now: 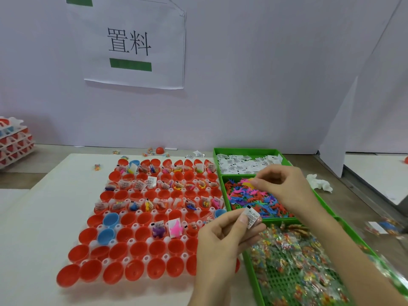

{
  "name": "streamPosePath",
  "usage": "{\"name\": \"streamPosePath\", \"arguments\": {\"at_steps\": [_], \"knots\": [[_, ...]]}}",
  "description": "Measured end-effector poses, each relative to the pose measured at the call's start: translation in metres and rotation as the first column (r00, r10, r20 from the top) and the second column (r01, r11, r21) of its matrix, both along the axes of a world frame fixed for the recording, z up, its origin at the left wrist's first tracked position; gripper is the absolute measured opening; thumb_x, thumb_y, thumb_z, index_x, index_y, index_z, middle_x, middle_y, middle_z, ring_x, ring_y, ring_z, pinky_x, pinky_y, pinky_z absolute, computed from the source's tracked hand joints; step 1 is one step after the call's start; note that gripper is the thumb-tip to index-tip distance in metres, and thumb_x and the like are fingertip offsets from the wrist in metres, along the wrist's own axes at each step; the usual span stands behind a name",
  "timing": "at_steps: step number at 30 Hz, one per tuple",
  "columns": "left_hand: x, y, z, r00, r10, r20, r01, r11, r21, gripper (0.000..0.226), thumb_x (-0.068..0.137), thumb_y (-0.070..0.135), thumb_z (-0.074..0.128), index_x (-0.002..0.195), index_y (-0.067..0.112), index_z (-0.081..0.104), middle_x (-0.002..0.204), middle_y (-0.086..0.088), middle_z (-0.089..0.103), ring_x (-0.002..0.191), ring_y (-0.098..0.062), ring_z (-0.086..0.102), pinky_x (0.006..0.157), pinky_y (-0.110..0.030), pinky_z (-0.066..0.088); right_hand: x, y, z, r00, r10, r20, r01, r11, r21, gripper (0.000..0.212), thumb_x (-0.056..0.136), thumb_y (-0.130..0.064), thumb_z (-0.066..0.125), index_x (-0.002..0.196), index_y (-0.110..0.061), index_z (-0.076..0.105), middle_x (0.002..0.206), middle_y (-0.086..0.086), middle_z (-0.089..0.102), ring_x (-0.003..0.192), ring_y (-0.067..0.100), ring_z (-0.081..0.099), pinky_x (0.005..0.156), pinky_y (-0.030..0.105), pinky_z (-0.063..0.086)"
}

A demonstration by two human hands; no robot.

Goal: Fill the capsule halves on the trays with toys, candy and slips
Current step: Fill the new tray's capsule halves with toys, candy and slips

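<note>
On left hand [223,239], fingers pinch a slip [252,216]; on right hand [280,184], a toy [248,183] (yellow).

Smooth, glossy red plastic capsule halves [136,248] left of the left hand [220,244]; its white paper slip [252,217] is matt (clear candy wrappers [293,261] glint).

A pale lilac wall [242,96] carries a paper sign [134,45] with black characters, behind a white-covered surface [44,213] under even light.
</note>
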State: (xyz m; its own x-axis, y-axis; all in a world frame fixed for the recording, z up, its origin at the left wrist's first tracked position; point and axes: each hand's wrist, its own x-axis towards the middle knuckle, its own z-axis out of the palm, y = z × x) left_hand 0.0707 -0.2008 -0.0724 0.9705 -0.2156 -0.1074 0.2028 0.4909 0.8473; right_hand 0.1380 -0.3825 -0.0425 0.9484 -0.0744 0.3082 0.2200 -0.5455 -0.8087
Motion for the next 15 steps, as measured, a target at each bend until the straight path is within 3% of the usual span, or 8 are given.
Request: {"name": "streamPosePath", "arguments": {"at_steps": [3,5,7,9,12,15], "knots": [[0.000,0.000,-0.002,1.000,0.008,-0.017,-0.008,1.000,-0.004,0.014,0.094,0.006,0.062,0.104,0.005,0.073,0.091,-0.016,0.078,0.084,-0.028,0.077,0.068,-0.027,0.062,-0.011,-0.001,-0.013,0.989,-0.148,0.024,0.149,0.982,-0.115,0.009,0.082,-0.023,0.081,0.076,-0.027,0.076,0.073,-0.015,0.073,0.070,0.002,0.068,0.063,0.012,0.051],[0.000,0.001,-0.003,1.000,0.006,-0.004,-0.006,1.000,0.011,0.015,0.095,0.006,0.061,0.104,0.005,0.073,0.091,-0.015,0.078,0.085,-0.027,0.077,0.069,-0.027,0.062,-0.016,-0.002,-0.016,0.987,-0.161,0.018,0.161,0.987,-0.016,0.009,0.082,-0.020,0.081,0.077,-0.026,0.077,0.075,-0.013,0.074,0.072,0.003,0.069,0.064,0.013,0.052],[0.000,0.001,-0.004,1.000,0.017,0.016,-0.018,0.999,0.029,0.015,0.095,0.007,0.062,0.104,0.007,0.074,0.089,-0.014,0.078,0.084,-0.027,0.077,0.070,-0.027,0.062,-0.022,-0.004,-0.008,0.999,-0.044,-0.016,0.046,0.976,0.215,0.003,0.076,-0.022,0.082,0.076,-0.023,0.079,0.078,-0.005,0.076,0.073,0.005,0.070,0.067,0.015,0.054],[0.000,0.000,-0.004,0.997,0.050,0.052,-0.052,0.997,0.050,0.013,0.094,0.008,0.064,0.100,0.010,0.075,0.087,-0.013,0.078,0.082,-0.027,0.077,0.069,-0.027,0.062,-0.029,-0.006,0.000,0.983,0.182,-0.035,-0.158,0.924,0.349,0.014,0.070,-0.028,0.084,0.079,-0.019,0.079,0.078,0.000,0.074,0.073,0.009,0.069,0.067,0.016,0.053],[-0.002,-0.002,-0.005,0.992,0.081,0.094,-0.090,0.992,0.091,0.012,0.093,0.010,0.066,0.095,0.014,0.077,0.084,-0.012,0.078,0.079,-0.027,0.077,0.069,-0.027,0.062,-0.036,-0.004,0.006,0.897,0.428,-0.111,-0.373,0.868,0.328,0.014,0.072,-0.022,0.086,0.079,-0.015,0.077,0.078,0.003,0.072,0.074,0.012,0.067,0.068,0.019,0.052],[-0.003,-0.001,-0.005,0.991,0.078,0.105,-0.090,0.989,0.114,0.012,0.093,0.012,0.066,0.097,0.013,0.077,0.083,-0.012,0.078,0.078,-0.027,0.077,0.070,-0.028,0.062,-0.042,0.000,0.008,0.876,0.447,-0.183,-0.407,0.887,0.219,0.008,0.079,-0.020,0.083,0.082,-0.017,0.076,0.081,0.005,0.074,0.073,0.011,0.068,0.066,0.016,0.051]]}}
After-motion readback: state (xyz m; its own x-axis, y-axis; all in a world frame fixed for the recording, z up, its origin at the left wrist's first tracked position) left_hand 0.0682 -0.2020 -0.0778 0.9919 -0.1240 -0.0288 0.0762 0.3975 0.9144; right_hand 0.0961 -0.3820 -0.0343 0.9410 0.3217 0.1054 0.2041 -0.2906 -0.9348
